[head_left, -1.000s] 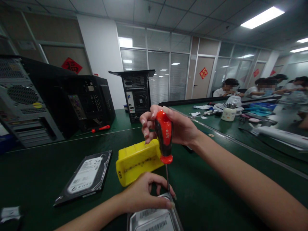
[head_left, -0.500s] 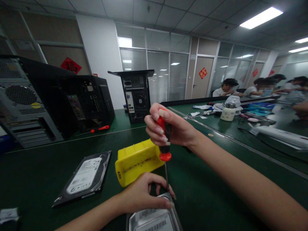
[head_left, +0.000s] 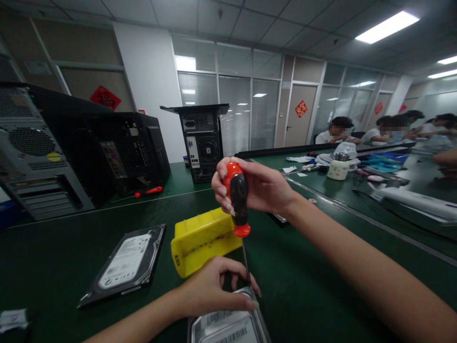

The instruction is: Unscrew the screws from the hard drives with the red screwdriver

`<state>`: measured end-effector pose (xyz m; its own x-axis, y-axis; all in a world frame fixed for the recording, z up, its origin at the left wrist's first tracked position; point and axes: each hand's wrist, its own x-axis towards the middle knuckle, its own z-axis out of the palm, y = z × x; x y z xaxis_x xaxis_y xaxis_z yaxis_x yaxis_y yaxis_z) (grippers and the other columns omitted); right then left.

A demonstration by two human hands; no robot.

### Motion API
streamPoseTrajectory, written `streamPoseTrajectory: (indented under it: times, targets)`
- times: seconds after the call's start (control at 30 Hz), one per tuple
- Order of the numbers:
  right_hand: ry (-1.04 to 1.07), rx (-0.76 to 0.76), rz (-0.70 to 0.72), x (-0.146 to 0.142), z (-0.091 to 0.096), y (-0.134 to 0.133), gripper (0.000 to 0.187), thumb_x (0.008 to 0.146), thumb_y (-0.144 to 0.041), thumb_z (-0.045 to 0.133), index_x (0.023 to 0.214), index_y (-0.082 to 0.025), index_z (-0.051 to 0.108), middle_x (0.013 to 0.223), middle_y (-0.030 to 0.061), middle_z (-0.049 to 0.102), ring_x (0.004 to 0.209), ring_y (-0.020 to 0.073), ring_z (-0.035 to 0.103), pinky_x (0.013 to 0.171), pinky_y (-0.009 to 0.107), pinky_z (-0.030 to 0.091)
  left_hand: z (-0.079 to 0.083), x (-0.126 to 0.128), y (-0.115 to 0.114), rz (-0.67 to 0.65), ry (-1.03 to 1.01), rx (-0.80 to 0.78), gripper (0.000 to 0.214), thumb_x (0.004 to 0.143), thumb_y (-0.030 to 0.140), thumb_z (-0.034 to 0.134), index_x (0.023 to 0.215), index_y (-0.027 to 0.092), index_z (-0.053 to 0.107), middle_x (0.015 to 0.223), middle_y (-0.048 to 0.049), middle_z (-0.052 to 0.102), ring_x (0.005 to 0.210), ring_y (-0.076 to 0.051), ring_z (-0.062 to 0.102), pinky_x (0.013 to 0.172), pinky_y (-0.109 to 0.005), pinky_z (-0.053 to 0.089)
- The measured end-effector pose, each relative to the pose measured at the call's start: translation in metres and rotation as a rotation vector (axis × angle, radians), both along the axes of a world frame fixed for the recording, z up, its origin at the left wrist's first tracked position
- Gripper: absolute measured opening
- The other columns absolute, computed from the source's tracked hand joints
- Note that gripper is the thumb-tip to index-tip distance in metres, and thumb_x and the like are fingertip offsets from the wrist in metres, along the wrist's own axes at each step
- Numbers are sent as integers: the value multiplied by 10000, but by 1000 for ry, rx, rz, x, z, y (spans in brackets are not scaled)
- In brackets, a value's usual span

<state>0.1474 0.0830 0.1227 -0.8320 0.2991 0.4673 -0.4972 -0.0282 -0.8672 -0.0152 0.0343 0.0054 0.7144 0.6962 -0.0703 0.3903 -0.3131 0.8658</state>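
My right hand (head_left: 259, 188) is closed round the red-and-black handle of a screwdriver (head_left: 237, 200) held upright, its thin shaft running down to the far corner of a hard drive (head_left: 228, 326) at the bottom edge. My left hand (head_left: 212, 288) rests on that drive's far end, fingers curled beside the shaft and pinching near its tip. A yellow plastic bin (head_left: 203, 240) lies on its side just behind my left hand.
A second hard drive (head_left: 124, 262) lies label-up on the green mat to the left. Open computer towers (head_left: 71, 147) and one upright tower (head_left: 202, 140) stand behind, a spare red screwdriver (head_left: 150, 190) beside them. Other people sit at the far right bench.
My right hand has turned on the screwdriver handle, fingers shifting round it; the handle shows more black now. The left hand and the drive stay put.
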Motion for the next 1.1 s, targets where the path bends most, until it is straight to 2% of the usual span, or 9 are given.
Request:
streamPoseTrajectory:
  times: [0.27,0.47,0.57,0.67,0.83,1.0,1.1]
  targets:
    - [86,32,-26,-2,-1,6,210,855,-320,554,906,-122,601,999,55,541,897,170,591,808,329,527,-2,-1,0,4,2,-1,351,686,480,736,930,227,725,681,24,519,612,-100,375,508,-213,232]
    - [97,31,-26,-4,-2,4,180,814,-293,629,885,-135,578,1007,38,563,883,159,609,783,322,547,-2,0,2,-2,12,-7,372,683,498,735,946,235,722,661,35,494,600,-95,352,497,-222,206]
    - [88,33,-9,-4,-1,2,163,832,-282,611,843,-147,521,949,20,582,833,134,618,764,301,541,-2,0,2,-8,-6,-5,364,687,485,738,937,221,722,668,36,504,607,-93,358,500,-221,211]
    - [77,53,9,-3,0,1,170,859,-292,577,820,-166,471,818,-1,593,716,104,610,674,249,523,-2,0,1,-19,-17,1,354,702,470,729,938,206,719,688,32,531,616,-93,371,512,-220,225]
    - [72,92,-9,0,0,-2,141,896,-259,527,807,-176,454,630,-54,481,522,58,499,506,165,423,-3,0,1,-12,-6,-4,381,687,503,730,939,218,720,670,29,513,613,-99,365,515,-220,226]
    - [48,119,-15,-2,2,-6,176,897,-313,524,809,-175,459,662,-39,474,561,73,500,520,177,406,-2,0,0,2,12,-7,375,689,501,729,944,226,722,648,39,463,575,-88,333,491,-222,206]
    - [16,112,12,-2,5,-8,295,931,-410,391,783,-167,467,661,-19,465,575,97,487,545,216,408,-1,0,0,1,14,-6,375,686,498,734,943,225,722,652,41,467,578,-85,336,489,-221,205]
